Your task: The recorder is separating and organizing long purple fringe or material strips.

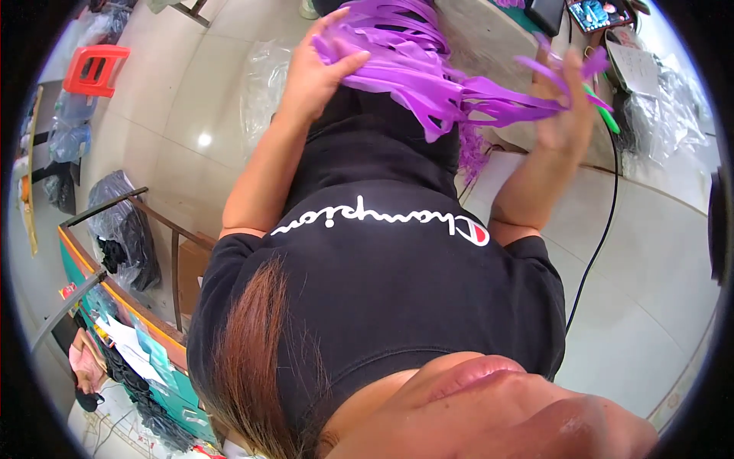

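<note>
A purple sheet (413,84) full of cut-out slits stretches between my hands, over my lap. My left hand (315,75) grips its left end, thumb on top and fingers mostly behind the material. Narrow purple strips run off to the right, where my right hand (567,118) is raised with strips caught between its fingers; this hand is slightly blurred. Just beside it a thin bright green piece (608,118) shows, its kind unclear. More of the purple material is heaped across my thighs, and thin purple shreds (475,153) hang down below the sheet.
A table with a phone (600,14) stands at the upper right, near clear plastic bags (665,130). A black cable (604,237) runs down the right side. At left are a red stool (95,70) and a bagged bundle (122,229). Another person (86,363) is at lower left.
</note>
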Available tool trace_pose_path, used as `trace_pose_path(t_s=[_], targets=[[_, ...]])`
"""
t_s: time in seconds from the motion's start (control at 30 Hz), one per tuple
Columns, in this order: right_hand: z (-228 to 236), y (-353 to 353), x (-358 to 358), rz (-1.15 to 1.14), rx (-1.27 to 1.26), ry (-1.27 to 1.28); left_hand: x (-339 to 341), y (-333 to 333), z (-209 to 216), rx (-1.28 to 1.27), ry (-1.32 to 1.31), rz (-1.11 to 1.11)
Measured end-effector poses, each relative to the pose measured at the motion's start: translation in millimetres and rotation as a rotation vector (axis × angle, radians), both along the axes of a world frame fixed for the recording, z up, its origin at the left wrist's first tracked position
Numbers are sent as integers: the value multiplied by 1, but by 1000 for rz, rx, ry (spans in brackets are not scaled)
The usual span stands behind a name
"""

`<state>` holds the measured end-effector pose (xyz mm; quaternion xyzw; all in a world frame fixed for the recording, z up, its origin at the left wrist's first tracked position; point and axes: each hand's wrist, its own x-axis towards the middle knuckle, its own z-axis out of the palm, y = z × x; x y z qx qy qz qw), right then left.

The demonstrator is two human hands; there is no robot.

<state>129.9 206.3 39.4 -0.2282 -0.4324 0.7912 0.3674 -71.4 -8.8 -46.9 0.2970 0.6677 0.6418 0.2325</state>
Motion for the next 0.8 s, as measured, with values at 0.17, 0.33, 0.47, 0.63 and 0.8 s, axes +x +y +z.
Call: trace_pose_path(t_s=[0.17, 0.33, 0.47, 0.63, 0.8], targets=[[60, 68, 71, 154, -109, 368, -37, -17, -27, 229, -451, 72], [88, 144, 135, 56, -71, 601, -77, -39, -64, 234, -480, 258], [94, 164, 153, -90, 3, 652, -87, -53, -77, 255, -554, 370], [84, 145, 145, -866, 1400, -79, -96, -65, -61, 1, -296, 180], [120, 196, 151, -648, 1139, -381, -77, -73, -2, -528, 18, -488]])
